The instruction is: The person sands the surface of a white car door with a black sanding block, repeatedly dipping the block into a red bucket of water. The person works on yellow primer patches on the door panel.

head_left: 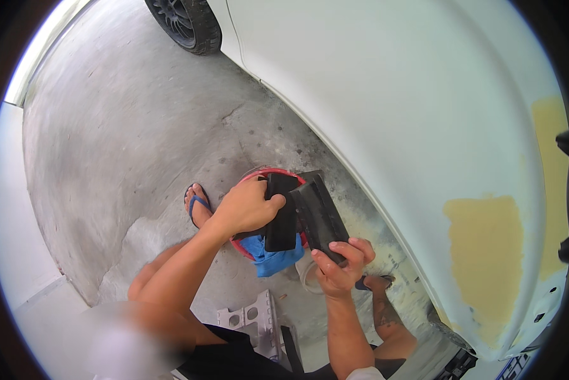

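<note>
My left hand (249, 204) is closed on the edge of a black rectangular pad (281, 225), with its thumb lying across the top. My right hand (343, 267) grips the near end of a longer black sanding block (319, 215), fingers on one side and thumb on the other. The two black pieces are side by side, so close that I cannot tell whether they touch. Both are over a red bucket (273, 170), whose inside they mostly hide. A crumpled blue cloth (277, 258) hangs over the bucket's near rim.
A white car body (373, 95) with a yellowish patch (487, 247) fills the right side. Its black wheel (189, 28) stands at the far left. Near me are a grey step stool (253, 320) and a pale round container (310, 277). My sandalled feet flank the bucket on concrete.
</note>
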Tool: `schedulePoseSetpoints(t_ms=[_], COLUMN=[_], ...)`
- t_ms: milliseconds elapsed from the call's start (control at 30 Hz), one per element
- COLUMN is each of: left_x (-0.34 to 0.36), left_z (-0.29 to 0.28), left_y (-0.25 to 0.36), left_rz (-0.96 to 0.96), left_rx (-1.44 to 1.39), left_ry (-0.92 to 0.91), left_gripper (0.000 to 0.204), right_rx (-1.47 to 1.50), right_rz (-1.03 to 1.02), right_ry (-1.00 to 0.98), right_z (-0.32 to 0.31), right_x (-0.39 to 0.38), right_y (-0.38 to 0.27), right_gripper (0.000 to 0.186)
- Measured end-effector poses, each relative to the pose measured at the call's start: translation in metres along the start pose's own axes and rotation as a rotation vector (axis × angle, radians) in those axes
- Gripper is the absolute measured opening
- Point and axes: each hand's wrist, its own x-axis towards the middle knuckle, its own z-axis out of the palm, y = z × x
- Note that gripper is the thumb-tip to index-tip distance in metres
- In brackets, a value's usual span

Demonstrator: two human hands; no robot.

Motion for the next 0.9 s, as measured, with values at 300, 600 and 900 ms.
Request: schedulePoseSetpoints(t_ms=[300, 600, 900], left_x=[-0.011, 0.005, 0.010], left_z=[0.011, -0.008, -0.016], left_y=[0.014, 0.002, -0.011], left_rz=[0.123, 0.175, 0.191], left_rx=[-0.698, -0.307, -0.082], left_ry=[-0.025, 0.477, 0.526], left_gripper=[0.048, 0.044, 0.047], right_rx=[0.241, 0.629, 0.401], right_rz=[0.241, 0.594, 0.697], right_ry=[-0.094, -0.334, -1.230], right_z=[0.027, 0.073, 0.111], right_x=[0.009, -0.014, -0.054], right_y=[-0.019, -0.008, 0.013], right_gripper=[0.026, 0.039, 0.066])
